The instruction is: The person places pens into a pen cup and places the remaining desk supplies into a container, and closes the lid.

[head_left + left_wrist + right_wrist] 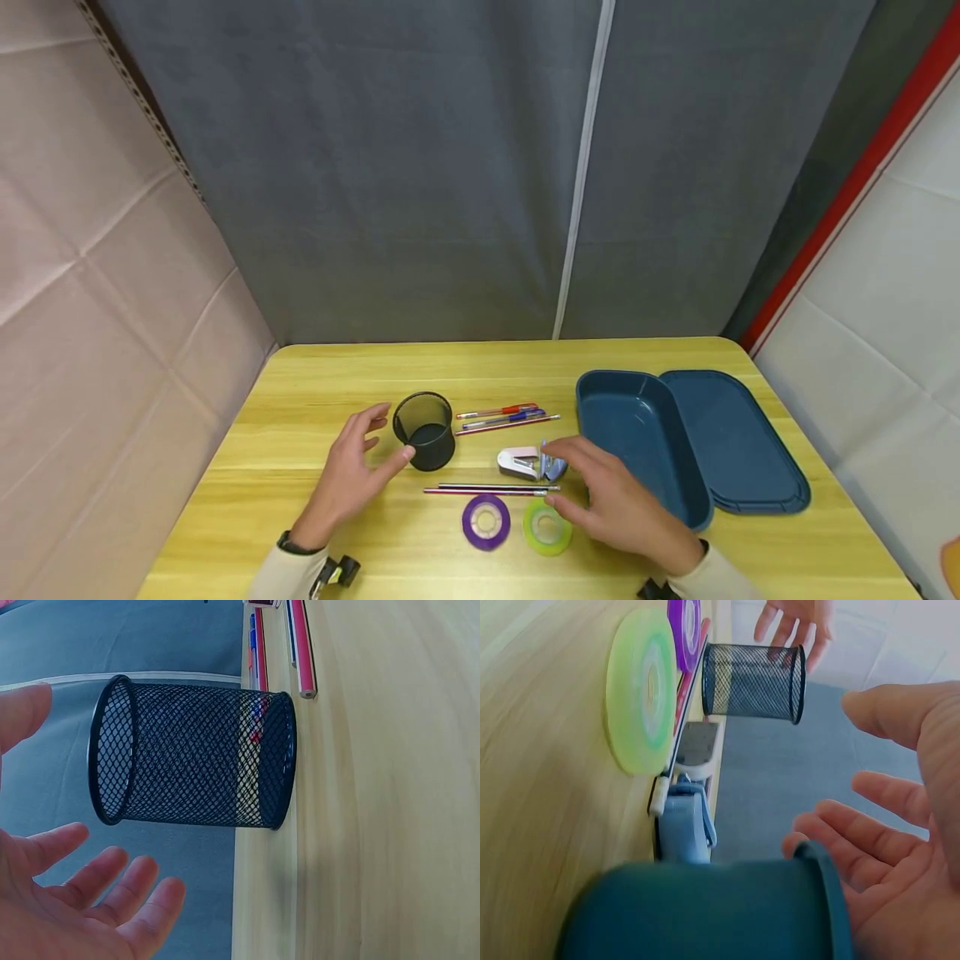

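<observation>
My left hand (352, 471) is held beside a black mesh pen cup (435, 450), its fingers spread and relaxed around the near left side. In the left wrist view the cup (187, 754) stands apart from the fingers. My right hand (611, 500) hovers with loosely bent fingers over the left edge of a dark blue bin, holding nothing. Close to its fingertips are a small light-blue gadget (555, 468), a white-and-pink stapler (514, 458) and a yellow-green tape roll (534, 540). A purple tape roll (471, 533) lies left of that.
Two pencils (480, 488) lie in front of the stapler. Behind it are a red pen (502, 410), a blue pen (510, 417) and another pencil (517, 425). The dark blue bin (701, 500) stands at the right, its lid (738, 442) beside it. A grey curtain (412, 208) hangs behind the table.
</observation>
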`<action>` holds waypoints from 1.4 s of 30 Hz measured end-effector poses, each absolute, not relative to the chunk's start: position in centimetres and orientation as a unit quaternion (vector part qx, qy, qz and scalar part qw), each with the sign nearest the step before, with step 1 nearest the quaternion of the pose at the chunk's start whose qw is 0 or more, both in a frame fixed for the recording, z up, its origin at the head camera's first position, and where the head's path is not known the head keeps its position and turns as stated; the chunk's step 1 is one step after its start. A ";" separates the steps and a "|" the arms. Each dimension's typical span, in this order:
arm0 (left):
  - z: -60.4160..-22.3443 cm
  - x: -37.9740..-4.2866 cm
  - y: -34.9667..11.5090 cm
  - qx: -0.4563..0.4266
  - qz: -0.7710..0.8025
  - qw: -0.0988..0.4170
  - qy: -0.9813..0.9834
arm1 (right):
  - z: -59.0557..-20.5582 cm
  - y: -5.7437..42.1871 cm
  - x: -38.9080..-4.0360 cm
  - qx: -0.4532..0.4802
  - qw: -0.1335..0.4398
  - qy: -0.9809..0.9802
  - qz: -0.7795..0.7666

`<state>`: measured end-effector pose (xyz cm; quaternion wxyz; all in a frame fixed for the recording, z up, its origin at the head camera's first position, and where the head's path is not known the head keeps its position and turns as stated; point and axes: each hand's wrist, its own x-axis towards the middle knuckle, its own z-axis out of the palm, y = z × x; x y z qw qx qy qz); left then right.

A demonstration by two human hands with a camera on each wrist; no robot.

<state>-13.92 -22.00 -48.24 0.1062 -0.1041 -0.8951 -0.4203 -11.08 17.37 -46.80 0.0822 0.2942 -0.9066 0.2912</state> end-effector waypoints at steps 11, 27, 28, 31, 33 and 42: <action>-48.7 -14.6 -21.0 -0.100 -0.454 0.077 -0.882 | -47.0 14.9 -11.9 0.291 0.020 -0.896 0.335; -49.0 -15.1 -20.6 -0.091 -0.452 0.063 -0.885 | -47.5 12.0 -11.9 0.296 -0.015 -0.909 0.293; -49.0 -15.1 -20.5 -0.091 -0.453 0.061 -0.885 | -47.6 11.9 -11.9 0.294 -0.020 -0.911 0.289; -48.9 -15.1 -20.4 -0.088 -0.456 0.058 -0.884 | -47.7 11.5 -11.9 0.291 -0.026 -0.913 0.285; -48.9 -15.2 -20.4 -0.085 -0.457 0.057 -0.883 | -47.9 11.3 -11.9 0.290 -0.025 -0.913 0.287; -48.9 -15.2 -20.1 -0.075 -0.457 0.050 -0.885 | -49.4 10.7 -11.7 0.289 -0.001 -0.918 0.271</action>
